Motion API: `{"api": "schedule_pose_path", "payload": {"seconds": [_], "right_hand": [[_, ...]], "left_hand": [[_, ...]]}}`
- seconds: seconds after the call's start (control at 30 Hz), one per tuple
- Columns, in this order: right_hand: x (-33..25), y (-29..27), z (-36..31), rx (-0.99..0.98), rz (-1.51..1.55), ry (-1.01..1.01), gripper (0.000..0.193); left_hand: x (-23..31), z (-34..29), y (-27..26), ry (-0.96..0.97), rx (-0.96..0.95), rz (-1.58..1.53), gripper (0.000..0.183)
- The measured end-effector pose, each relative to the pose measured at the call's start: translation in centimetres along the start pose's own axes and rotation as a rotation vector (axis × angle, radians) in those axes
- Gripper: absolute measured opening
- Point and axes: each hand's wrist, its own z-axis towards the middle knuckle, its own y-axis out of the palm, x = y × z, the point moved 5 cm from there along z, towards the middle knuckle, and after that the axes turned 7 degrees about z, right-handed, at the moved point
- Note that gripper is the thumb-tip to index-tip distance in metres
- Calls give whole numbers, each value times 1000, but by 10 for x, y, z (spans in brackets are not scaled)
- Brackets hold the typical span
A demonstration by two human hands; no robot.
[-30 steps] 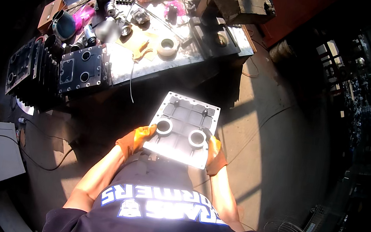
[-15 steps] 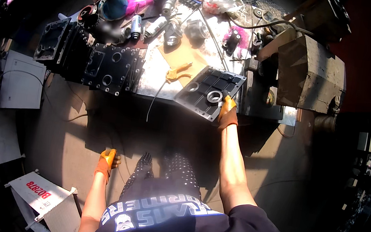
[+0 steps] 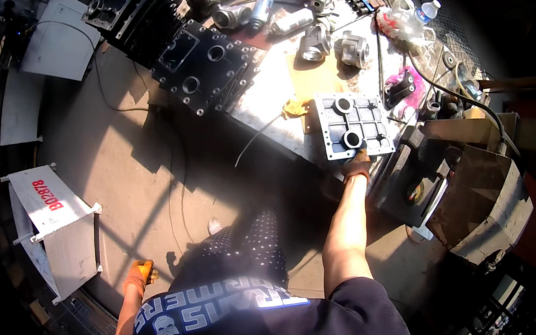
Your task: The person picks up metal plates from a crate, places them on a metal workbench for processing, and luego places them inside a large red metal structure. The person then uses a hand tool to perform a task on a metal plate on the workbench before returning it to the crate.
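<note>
My right hand (image 3: 358, 164), in a worn work glove, grips the near edge of a metal cover plate (image 3: 372, 129) beside its lower round opening. The plate has ribs, two raised rings and a rim with bolt holes; it is tilted at the bench's front edge. Close to its left side lies a yellow-handled tool (image 3: 296, 108) with a cable, on a piece of cardboard (image 3: 309, 80). My left hand (image 3: 140, 273), in an orange-yellow glove, hangs low at my side, empty, with its fingers loosely curled and a little apart.
Black plates with holes (image 3: 203, 68) are stacked at the bench's left. Metal housings (image 3: 353, 48), spray cans (image 3: 261, 11) and a plastic bottle (image 3: 427, 11) stand farther back. A cardboard box (image 3: 485, 200) is at the right; a white carton (image 3: 56, 219) rests on the floor at the left.
The view has turned and shifted, so the bench sits more slanted. The plate in my right hand has changed its tilt, and its ribbed face now catches bright light. My left hand hangs lower.
</note>
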Motion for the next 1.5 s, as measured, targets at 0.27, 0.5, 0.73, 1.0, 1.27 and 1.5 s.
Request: {"api": "schedule_pose_path", "payload": {"seconds": [0.27, 0.5, 0.73, 1.0, 1.27, 1.5], "right_hand": [[-5, 0, -3, -143, -361, -6, 47], [-39, 86, -24, -242, -577, -194, 45], [-45, 245, -94, -548, -724, -399, 43], [-254, 417, -171, -815, -870, -587, 30], [-473, 584, -143, -959, -1508, -818, 27], [-687, 796, -256, -1037, -1132, -841, 21]], "left_hand": [[-34, 63, 1, -87, -193, -357, 24], [-95, 112, -7, 68, -154, -381, 26], [-73, 130, -116, 218, -144, -530, 24], [-124, 277, -191, 222, 2, -708, 31], [-100, 311, -281, 224, -32, -797, 22], [-53, 369, -455, 275, 102, -779, 14]]}}
